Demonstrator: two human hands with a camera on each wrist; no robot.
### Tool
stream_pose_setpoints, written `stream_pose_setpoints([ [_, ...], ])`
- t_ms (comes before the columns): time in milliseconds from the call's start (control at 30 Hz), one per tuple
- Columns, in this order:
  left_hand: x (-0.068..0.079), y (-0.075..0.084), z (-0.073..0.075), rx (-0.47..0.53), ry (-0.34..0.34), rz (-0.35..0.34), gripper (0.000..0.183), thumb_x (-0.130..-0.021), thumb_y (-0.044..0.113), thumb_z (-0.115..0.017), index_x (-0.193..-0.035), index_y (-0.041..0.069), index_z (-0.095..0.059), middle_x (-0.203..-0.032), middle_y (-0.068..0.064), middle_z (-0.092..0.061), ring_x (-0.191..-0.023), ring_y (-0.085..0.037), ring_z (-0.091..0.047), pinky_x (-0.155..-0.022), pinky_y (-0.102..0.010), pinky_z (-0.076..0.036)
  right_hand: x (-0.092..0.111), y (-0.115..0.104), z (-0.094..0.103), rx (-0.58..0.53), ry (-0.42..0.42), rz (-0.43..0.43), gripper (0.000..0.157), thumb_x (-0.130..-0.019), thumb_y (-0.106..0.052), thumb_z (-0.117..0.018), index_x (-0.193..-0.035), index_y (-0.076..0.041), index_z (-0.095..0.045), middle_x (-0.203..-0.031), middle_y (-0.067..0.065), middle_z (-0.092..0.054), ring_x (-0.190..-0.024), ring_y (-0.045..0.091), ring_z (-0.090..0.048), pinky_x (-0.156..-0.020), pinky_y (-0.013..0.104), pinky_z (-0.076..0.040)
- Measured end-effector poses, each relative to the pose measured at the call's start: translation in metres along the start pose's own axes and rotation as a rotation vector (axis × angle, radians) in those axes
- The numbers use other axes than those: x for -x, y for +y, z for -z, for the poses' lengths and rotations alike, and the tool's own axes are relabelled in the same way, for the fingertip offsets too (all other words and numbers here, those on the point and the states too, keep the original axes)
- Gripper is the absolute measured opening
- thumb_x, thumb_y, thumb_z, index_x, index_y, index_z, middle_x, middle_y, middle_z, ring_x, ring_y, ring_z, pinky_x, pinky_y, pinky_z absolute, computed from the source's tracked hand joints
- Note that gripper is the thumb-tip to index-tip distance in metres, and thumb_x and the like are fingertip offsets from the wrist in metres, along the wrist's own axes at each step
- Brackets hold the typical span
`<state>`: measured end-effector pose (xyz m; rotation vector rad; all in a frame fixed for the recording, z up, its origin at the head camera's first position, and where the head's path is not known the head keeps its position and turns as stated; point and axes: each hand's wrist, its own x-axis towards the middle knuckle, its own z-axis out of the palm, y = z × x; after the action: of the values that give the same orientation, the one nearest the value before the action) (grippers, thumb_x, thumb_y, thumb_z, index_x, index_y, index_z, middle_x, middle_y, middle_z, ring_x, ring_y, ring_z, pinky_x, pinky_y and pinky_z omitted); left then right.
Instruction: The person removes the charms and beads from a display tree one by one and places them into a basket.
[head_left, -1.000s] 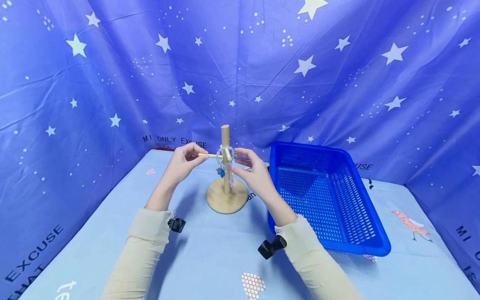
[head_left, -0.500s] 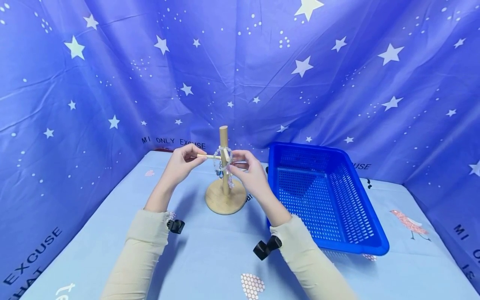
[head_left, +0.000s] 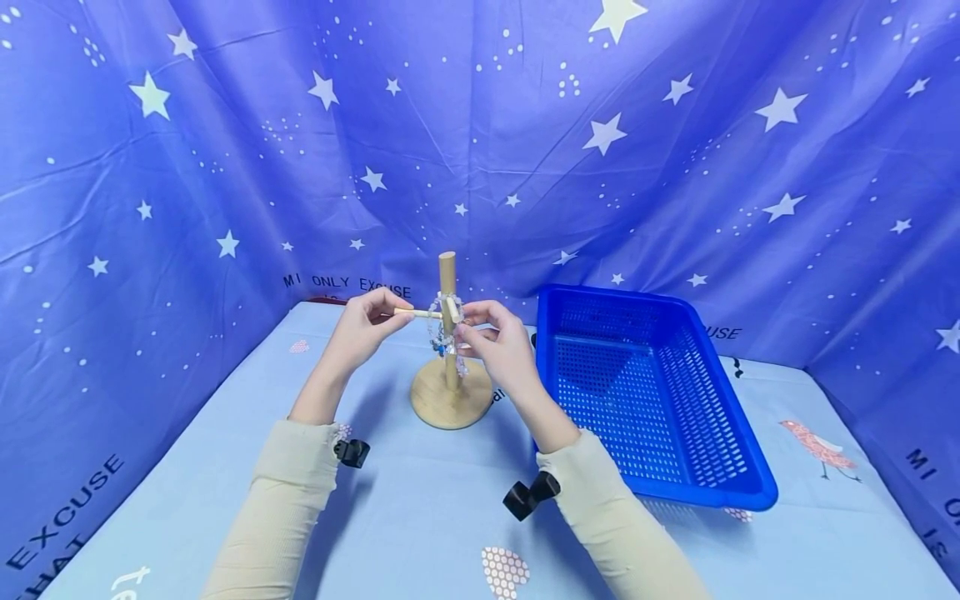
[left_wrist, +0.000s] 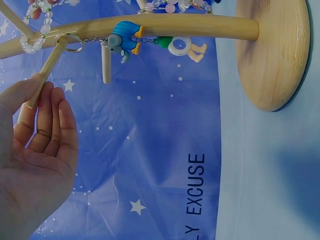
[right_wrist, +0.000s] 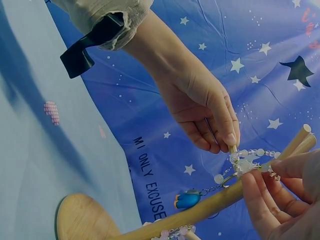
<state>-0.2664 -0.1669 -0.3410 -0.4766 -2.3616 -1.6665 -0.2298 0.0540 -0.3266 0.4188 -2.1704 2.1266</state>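
Note:
A wooden stand [head_left: 450,397] with short side pegs stands upright. My left hand [head_left: 363,329] pinches the tip of one peg [left_wrist: 45,72] between thumb and fingers. A keychain with a blue animal figure [left_wrist: 125,37] hangs by its ring from that peg, a second small figure with a green top [left_wrist: 172,45] below it. Close to the post, my right hand [head_left: 504,342] pinches a clear and white bead bracelet [right_wrist: 257,152] with thumb and fingertips. The bracelet loops about the pegs near the post. Lower on the stand hangs a pink bead bracelet [right_wrist: 175,233].
A blue perforated basket [head_left: 660,492] stands right of the stand, near my right forearm. Light blue printed cloth [head_left: 420,517] covers the table. A starry blue curtain [head_left: 480,125] rises behind and at both sides.
My right fingers have shifted slightly left and down at the bracelet, which has changed shape against the post. My left hand keeps its hold on the peg. The head view shifted slightly.

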Motion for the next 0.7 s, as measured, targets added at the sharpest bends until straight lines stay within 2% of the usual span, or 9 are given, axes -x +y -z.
stream_pose_setpoints([
  [233, 0.0001, -0.001, 0.0002, 0.003, -0.002, 0.004, 0.016, -0.092, 0.008, -0.07, -0.102, -0.004, -0.067, -0.094, -0.005, -0.069, -0.074, -0.008, -0.06, -0.066, -0.02, -0.045, 0.0017, -0.0018, 0.0003, 0.014, 0.006, 0.024, 0.023, -0.093, 0.003, -0.063, -0.116, 0.006, -0.062, -0.095, 0.016, -0.066, -0.08, 0.016, -0.072, -0.075, 0.035, -0.062],
  [467, 0.0008, -0.0002, 0.0006, 0.0, -0.002, -0.006, 0.017, -0.092, 0.01, -0.07, -0.102, -0.004, -0.067, -0.092, -0.001, -0.07, -0.075, -0.007, -0.061, -0.067, -0.02, -0.047, 0.0049, -0.0043, 0.0017, 0.015, 0.01, 0.039, 0.021, -0.093, 0.002, -0.063, -0.114, 0.005, -0.063, -0.096, 0.016, -0.066, -0.078, 0.012, -0.071, -0.074, 0.033, -0.062],
  [700, 0.0007, 0.0001, 0.0007, 0.009, -0.005, -0.004, 0.015, -0.092, 0.008, -0.07, -0.101, -0.004, -0.067, -0.089, 0.001, -0.068, -0.073, -0.012, -0.061, -0.064, -0.02, -0.045, 0.0093, -0.0078, 0.0031, 0.043, 0.014, 0.062, 0.021, -0.093, 0.001, -0.064, -0.113, 0.004, -0.064, -0.098, 0.019, -0.066, -0.078, 0.01, -0.07, -0.074, 0.032, -0.062],
])
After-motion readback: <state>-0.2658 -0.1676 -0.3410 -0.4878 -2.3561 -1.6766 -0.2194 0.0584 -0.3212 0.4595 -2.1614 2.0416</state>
